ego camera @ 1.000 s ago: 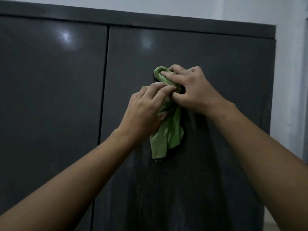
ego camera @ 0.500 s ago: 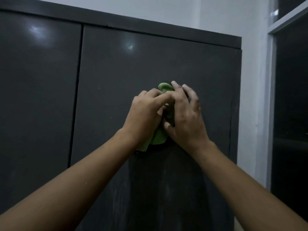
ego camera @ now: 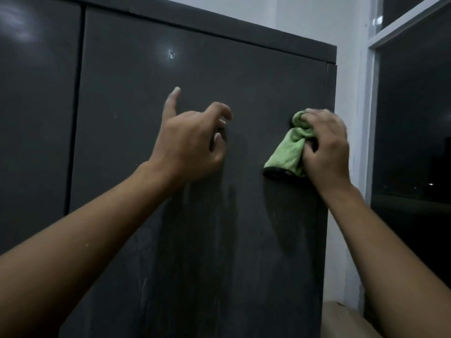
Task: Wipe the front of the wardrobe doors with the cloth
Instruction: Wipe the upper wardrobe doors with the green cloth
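Note:
The dark grey wardrobe fills the view, with its right door [ego camera: 200,228] in front of me and its left door [ego camera: 36,118] at the left. My right hand [ego camera: 324,147] grips a bunched green cloth [ego camera: 288,152] and holds it against the right door near that door's right edge. My left hand [ego camera: 190,140] hovers at the middle of the right door and holds nothing; its thumb points up and its fingers are loosely curled. Pale streaks show on the door below the hands.
A white wall [ego camera: 346,32] stands right of the wardrobe. A white-framed dark window [ego camera: 412,118] is at the far right. A pale surface [ego camera: 341,320] shows low down beside the wardrobe's right side.
Both hands held the cloth together at the door's middle. My left hand has let go, and my right hand has carried the cloth rightward toward the door's edge.

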`<state>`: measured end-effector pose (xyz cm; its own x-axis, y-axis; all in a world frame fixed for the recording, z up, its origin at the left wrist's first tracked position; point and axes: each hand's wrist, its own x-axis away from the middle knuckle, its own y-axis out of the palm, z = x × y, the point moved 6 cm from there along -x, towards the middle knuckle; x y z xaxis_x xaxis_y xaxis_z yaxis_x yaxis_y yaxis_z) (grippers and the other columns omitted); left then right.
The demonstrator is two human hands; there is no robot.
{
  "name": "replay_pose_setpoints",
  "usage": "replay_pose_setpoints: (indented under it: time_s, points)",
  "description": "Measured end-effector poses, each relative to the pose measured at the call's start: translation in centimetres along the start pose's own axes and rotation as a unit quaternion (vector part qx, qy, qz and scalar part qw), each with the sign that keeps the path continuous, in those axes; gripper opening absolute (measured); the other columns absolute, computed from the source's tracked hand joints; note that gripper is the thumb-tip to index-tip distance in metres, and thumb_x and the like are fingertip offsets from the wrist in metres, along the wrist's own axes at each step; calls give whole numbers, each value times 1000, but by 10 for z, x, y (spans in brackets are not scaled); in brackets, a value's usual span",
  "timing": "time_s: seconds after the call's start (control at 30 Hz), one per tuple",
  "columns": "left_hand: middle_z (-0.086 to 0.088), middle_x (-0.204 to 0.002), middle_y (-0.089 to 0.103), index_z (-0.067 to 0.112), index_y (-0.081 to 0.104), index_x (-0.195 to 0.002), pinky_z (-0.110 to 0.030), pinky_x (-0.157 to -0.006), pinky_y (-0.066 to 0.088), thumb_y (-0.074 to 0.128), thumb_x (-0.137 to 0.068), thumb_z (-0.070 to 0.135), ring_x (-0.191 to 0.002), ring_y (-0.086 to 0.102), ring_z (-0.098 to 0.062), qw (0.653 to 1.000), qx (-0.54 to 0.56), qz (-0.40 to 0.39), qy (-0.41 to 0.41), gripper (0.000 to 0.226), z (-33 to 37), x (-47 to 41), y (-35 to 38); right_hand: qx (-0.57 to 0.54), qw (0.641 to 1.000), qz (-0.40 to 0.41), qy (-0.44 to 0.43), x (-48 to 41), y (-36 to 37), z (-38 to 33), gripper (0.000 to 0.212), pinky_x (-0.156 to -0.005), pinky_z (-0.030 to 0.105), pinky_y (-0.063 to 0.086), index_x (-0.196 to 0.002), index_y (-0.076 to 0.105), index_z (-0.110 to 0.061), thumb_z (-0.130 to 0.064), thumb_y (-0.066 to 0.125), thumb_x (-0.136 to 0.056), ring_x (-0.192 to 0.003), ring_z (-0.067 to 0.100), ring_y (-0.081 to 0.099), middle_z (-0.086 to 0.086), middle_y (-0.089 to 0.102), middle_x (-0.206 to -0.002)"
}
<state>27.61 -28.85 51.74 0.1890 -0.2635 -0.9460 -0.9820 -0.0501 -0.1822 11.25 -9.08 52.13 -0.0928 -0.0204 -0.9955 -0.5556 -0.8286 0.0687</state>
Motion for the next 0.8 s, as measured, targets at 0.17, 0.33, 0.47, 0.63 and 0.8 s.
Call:
replay_pose_setpoints:
  time_s: [0.17,0.33,0.47,0.63,0.8]
  points:
    - [-3,-110,65,15,56,-120,-45,-118,26,53,-84,19,-108,60,-25,998,39,-46,26,37,-6,7,15,18,1000,1,-5,21,0,-14,52,-107,16,25,-117,64,-12,8,52,-70,-118,32,51,4,64,-119]
    - [-7,-128,56,16,57,-123,-38,-121,11,51,-85,22,-127,47,-27,996,36,-60,48,39,-9,16,28,-15,978,-126,-165,101,0,-30,48,-113,44,36,-123,67,-3,11,65,-78,-127,37,47,8,60,-134]
    - [-7,-133,55,16,57,-124,-41,-122,11,51,-87,23,-135,43,-27,996,28,-60,61,38,-9,19,32,24,957,-179,-228,111,-8,-8,44,-110,52,40,-128,63,0,7,65,-85,-131,40,45,12,56,-139]
    - [-7,-136,54,19,57,-130,-45,-123,14,46,-89,30,-137,42,-26,995,0,-72,64,44,-8,22,35,41,992,-100,-67,41,-15,32,53,-119,45,29,-135,56,-1,10,52,-84,-132,36,44,13,52,-143]
    - [-6,-136,55,18,58,-128,-44,-123,15,47,-88,27,-137,42,-26,996,-3,-64,59,42,-9,23,35,59,997,-57,-1,32,-14,27,58,-118,35,29,-136,57,-6,9,56,-80,-131,32,44,9,54,-140]
